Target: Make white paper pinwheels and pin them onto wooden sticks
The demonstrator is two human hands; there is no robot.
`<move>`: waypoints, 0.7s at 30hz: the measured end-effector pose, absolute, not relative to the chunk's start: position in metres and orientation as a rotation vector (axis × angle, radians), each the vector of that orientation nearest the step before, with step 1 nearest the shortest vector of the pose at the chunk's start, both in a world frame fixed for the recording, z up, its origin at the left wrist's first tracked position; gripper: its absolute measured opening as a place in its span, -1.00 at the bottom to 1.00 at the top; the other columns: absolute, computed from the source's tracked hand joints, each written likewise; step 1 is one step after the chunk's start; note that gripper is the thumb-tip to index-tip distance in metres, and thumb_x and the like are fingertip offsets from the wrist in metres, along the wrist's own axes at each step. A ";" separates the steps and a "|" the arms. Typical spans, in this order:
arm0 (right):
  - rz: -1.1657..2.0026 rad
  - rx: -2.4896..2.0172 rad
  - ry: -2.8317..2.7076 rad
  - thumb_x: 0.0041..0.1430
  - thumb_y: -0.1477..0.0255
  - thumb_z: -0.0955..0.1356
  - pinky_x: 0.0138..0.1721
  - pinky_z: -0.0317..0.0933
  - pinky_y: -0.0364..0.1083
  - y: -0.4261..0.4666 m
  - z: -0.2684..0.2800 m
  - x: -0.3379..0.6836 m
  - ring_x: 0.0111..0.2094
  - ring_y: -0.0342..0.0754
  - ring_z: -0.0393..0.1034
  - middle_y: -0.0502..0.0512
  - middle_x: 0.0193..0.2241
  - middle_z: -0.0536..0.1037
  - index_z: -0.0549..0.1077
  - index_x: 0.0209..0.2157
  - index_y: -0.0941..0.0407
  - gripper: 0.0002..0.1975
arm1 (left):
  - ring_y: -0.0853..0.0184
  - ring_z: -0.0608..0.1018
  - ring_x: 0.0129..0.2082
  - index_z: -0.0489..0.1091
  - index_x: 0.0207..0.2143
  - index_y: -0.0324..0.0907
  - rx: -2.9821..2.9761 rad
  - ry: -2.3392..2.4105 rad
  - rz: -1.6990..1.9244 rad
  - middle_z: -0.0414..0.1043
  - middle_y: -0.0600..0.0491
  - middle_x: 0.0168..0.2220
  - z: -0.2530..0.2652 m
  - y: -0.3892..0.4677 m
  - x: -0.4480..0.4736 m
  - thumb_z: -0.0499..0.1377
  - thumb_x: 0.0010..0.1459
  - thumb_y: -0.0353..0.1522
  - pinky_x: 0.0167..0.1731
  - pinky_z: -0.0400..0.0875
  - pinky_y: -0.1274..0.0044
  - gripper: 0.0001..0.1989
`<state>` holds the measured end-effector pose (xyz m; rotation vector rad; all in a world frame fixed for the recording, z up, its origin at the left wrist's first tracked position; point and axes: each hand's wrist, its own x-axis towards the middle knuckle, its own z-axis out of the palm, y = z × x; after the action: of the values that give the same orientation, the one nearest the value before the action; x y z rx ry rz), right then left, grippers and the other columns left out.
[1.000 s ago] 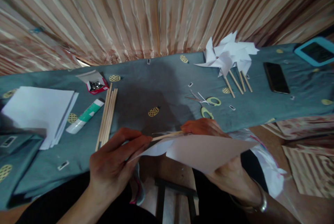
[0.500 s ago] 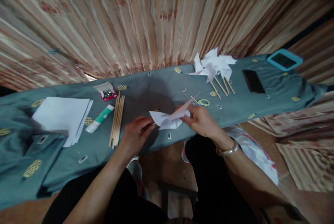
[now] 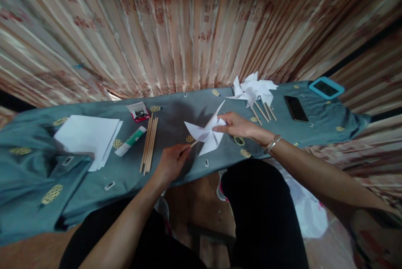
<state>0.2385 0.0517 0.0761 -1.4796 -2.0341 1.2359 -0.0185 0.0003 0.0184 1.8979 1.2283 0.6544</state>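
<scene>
A white paper pinwheel (image 3: 206,136) faces up between my hands, above the cloth-covered table. My left hand (image 3: 174,159) is closed around its wooden stick (image 3: 194,143), of which only a short piece shows. With thumb and fingers, my right hand (image 3: 234,124) pinches the pinwheel's right-hand blade. Just below that hand, the handle loop of yellow-green scissors (image 3: 239,140) lies on the cloth; their blades are hidden. To the left of my left hand lies a bundle of wooden sticks (image 3: 150,145).
A glue stick (image 3: 130,141), an open box of metal pins (image 3: 138,112) and white paper sheets (image 3: 88,137) lie on the left. Several pinwheels (image 3: 255,89) are piled at the back right, near a phone (image 3: 295,108) and a blue-framed device (image 3: 326,88). A curtain (image 3: 188,30) hangs behind the table.
The pinwheel has turned to face up, its blades more spread. My left hand now holds its stick lower down, and my right hand has shifted up slightly. The camera view has shifted.
</scene>
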 end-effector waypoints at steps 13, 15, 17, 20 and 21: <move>1.205 -1.561 -2.097 0.10 0.42 0.39 -0.38 0.23 -0.17 0.052 0.080 0.234 -0.41 -0.12 0.39 0.03 -0.45 0.58 0.57 -0.34 0.17 -0.87 | 0.37 0.44 -0.55 0.56 -0.35 -0.24 1.892 1.203 0.706 0.43 0.08 -0.56 0.022 -0.006 -0.018 0.03 0.26 -0.24 -0.46 0.24 0.59 -0.64; 1.194 -1.559 -2.107 0.11 0.43 0.38 -0.36 0.24 -0.17 0.051 0.080 0.235 -0.39 -0.12 0.39 0.04 -0.42 0.59 0.58 -0.31 0.18 -0.86 | 0.37 0.43 -0.55 0.53 -0.43 -0.23 1.897 1.191 0.697 0.42 0.08 -0.58 0.022 -0.007 -0.018 0.02 0.26 -0.24 -0.47 0.24 0.59 -0.63; 1.192 -1.550 -2.118 0.12 0.44 0.38 -0.33 0.24 -0.16 0.049 0.081 0.235 -0.36 -0.10 0.41 0.06 -0.39 0.60 0.58 -0.28 0.19 -0.83 | 0.36 0.44 -0.55 0.52 -0.46 -0.22 1.900 1.180 0.694 0.42 0.08 -0.59 0.022 -0.007 -0.017 0.02 0.26 -0.24 -0.47 0.24 0.59 -0.62; 1.177 -1.559 -2.144 0.13 0.44 0.38 -0.33 0.23 -0.16 0.046 0.083 0.236 -0.36 -0.10 0.40 0.06 -0.40 0.60 0.59 -0.24 0.21 -0.80 | 0.35 0.45 -0.55 0.56 -0.36 -0.23 1.894 1.172 0.708 0.45 0.07 -0.57 0.023 -0.007 -0.016 0.02 0.26 -0.22 -0.46 0.26 0.58 -0.62; 1.171 -1.568 -2.152 0.13 0.43 0.38 -0.34 0.22 -0.16 0.046 0.084 0.237 -0.37 -0.10 0.39 0.05 -0.41 0.59 0.59 -0.24 0.21 -0.80 | 0.34 0.45 -0.55 0.57 -0.34 -0.24 1.894 1.171 0.709 0.45 0.07 -0.57 0.023 -0.007 -0.016 0.02 0.25 -0.22 -0.46 0.27 0.57 -0.62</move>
<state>0.2369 0.0458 0.0835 -1.5684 -2.1517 1.1710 -0.0157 -0.0074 0.0227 1.8941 1.1709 0.7093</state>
